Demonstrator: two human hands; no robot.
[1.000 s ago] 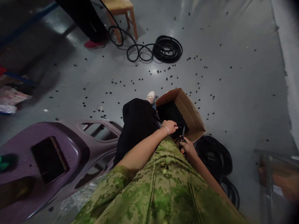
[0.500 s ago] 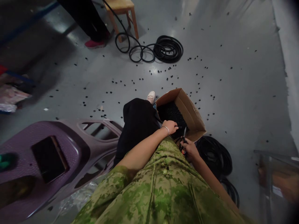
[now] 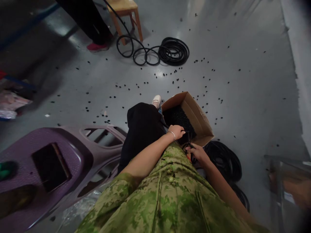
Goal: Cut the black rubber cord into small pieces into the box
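The right hand [image 3: 198,153], just beyond the camouflage shirt [image 3: 170,191], is closed around the handles of the scissors [image 3: 191,149]; the blade angle is too dark to determine. Slightly farther and to the left, the left hand [image 3: 177,130] grips a black cord [image 3: 165,124], fingers closed, a short end projecting right toward the scissors. Both hands are positioned at the near side of the carton [image 3: 198,121], which contains small black pieces [image 3: 178,118].

Hazards: the cord end extends only a little past the left fingertips; a misaligned blade could nick a finger. A weak grip could let the cord slip. Anything dropped outside the carton rim would reach the floor [image 3: 252,106].

Clearance: the purple seat [image 3: 82,155] and black trouser leg [image 3: 143,129] limit the left; the near coil [image 3: 225,161] and carton wall limit the right. Farther, floor with scattered pieces [image 3: 173,82] gives room up to the far coil [image 3: 174,51].
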